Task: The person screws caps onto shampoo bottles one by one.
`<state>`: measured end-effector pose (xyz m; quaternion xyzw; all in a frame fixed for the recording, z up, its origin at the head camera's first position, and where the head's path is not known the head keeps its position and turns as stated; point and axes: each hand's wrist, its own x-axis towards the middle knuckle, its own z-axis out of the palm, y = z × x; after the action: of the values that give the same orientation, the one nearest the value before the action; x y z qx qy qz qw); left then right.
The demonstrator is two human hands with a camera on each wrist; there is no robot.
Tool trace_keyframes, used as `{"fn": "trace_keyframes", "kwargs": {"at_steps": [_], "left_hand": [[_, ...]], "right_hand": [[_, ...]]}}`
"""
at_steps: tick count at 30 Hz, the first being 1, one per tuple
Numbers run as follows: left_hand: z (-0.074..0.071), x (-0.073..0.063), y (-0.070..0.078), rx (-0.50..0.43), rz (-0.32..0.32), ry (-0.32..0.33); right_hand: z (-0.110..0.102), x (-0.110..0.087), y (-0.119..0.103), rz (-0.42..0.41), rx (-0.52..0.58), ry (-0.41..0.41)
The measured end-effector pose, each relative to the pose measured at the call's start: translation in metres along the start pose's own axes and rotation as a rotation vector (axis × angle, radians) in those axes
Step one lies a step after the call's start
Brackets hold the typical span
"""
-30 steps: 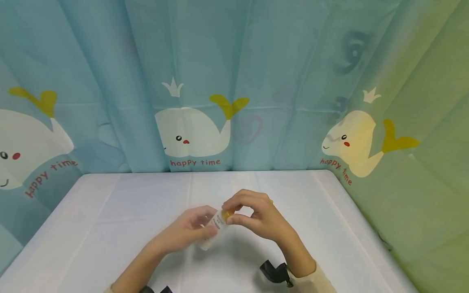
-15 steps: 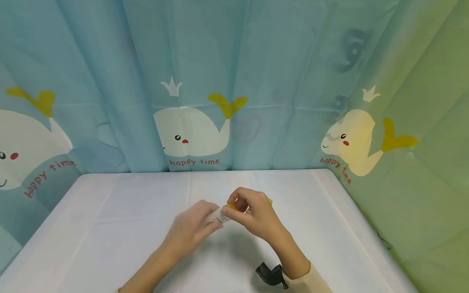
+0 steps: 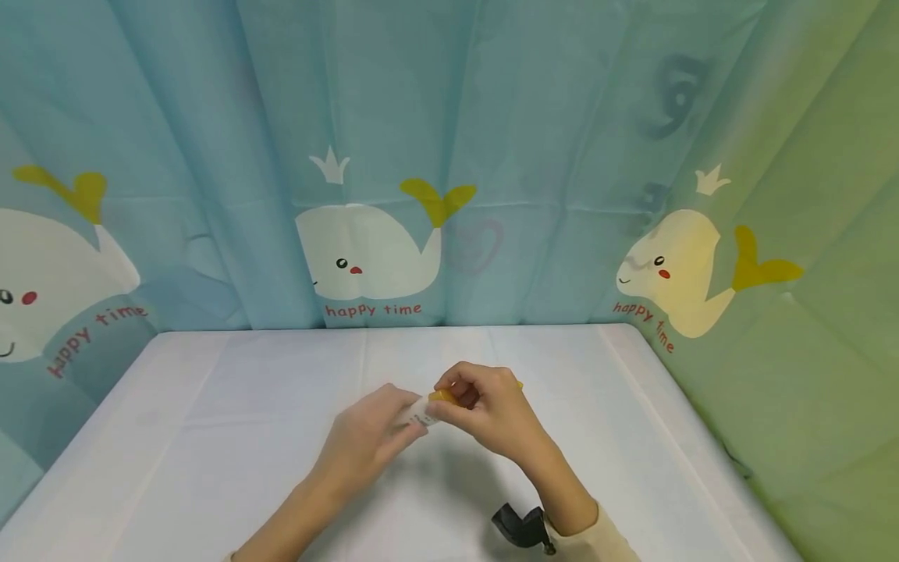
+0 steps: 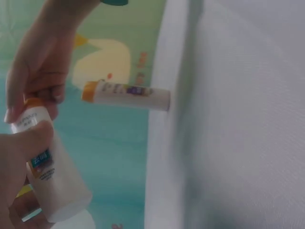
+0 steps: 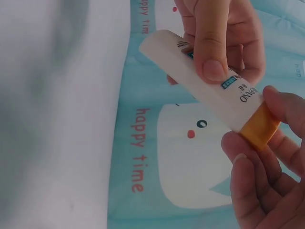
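Observation:
Above the table, my left hand [image 3: 368, 429] grips a white plastic bottle [image 5: 195, 76] with printed lettering, its thumb across the label. The bottle is tilted, its orange cap [image 5: 259, 126] towards my right hand [image 3: 492, 410]. That hand pinches the cap between thumb and fingers, with the cap still against the bottle's neck. In the left wrist view the bottle's wide bottom end shows below the left thumb. A second white bottle [image 4: 128, 95] with an orange cap stands upright on the table; the head view shows only a bit of it behind the right hand.
A white cloth covers the table [image 3: 232, 437]. Blue-green curtains [image 3: 548, 117] with printed whales hang along its back and sides. A black strap piece [image 3: 520, 527] sticks out by the right sleeve [image 3: 597, 538].
My left hand has shifted slightly right and turned over the bottle, which now lies flatter in the head view. The fingers of my right hand have curled closer round the cap.

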<state>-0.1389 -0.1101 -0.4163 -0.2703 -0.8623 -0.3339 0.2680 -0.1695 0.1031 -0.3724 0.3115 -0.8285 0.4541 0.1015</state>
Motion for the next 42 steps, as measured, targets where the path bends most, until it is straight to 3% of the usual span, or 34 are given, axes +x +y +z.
{"fn": "trace_keyframes", "kwargs": {"at_steps": [4, 9, 12, 17, 22, 30, 42], "left_hand": [[0.001, 0.000, 0.000, 0.005, -0.012, 0.031], [0.000, 0.003, -0.005, -0.097, -0.197, 0.006], [0.001, 0.005, -0.010, -0.189, -0.299, -0.010], [0.004, 0.007, -0.022, -0.311, -0.390, -0.016], [0.009, 0.004, -0.034, -0.394, -0.498, -0.070], [0.019, -0.002, -0.047, -0.408, -0.538, -0.127], [0.026, -0.006, -0.053, -0.421, -0.567, -0.198]], "right_hand": [[0.001, 0.001, 0.001, -0.035, 0.011, 0.020], [0.004, 0.005, 0.007, -0.084, 0.026, 0.019], [0.007, 0.006, 0.013, -0.040, 0.046, -0.003], [0.016, 0.007, 0.022, 0.091, 0.038, -0.064], [0.027, 0.005, 0.027, 0.144, 0.008, -0.135], [0.033, 0.004, 0.034, 0.183, -0.022, -0.225], [0.036, 0.003, 0.043, 0.162, -0.056, -0.258]]}}
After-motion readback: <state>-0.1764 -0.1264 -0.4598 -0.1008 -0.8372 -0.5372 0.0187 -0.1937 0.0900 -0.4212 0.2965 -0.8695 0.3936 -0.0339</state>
